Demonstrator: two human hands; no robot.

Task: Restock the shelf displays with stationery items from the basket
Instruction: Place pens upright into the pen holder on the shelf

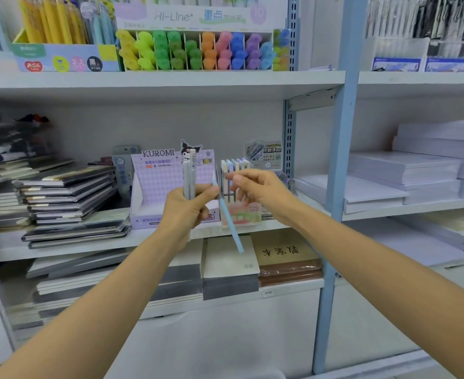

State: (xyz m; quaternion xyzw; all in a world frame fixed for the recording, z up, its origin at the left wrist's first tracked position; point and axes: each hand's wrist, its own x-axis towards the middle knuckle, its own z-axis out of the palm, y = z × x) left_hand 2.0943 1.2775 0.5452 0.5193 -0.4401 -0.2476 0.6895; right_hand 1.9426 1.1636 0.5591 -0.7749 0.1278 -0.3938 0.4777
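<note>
Risk first: the white pens (189, 170) stand upright in a loose bundle and could fan out or slip if the grip eases. Just right of them the blue pen (232, 231) slants down and away, caught only at its top end by the left thumb, so it looks likely to drop onto the shelf (88, 247) or the floor before it gets seated. Left hand (185, 212): fingers curled tight round the white pens, thumb out toward the blue pen. The Kuromi box (157, 184) is right behind it, the probable slot for them. Right hand (258, 188): fingers loosely bent, tips just beside the blue pen's top with a small gap, holding nothing visible. The pastel pen box (241, 214) sits behind and below it. Basket not in view.
</note>
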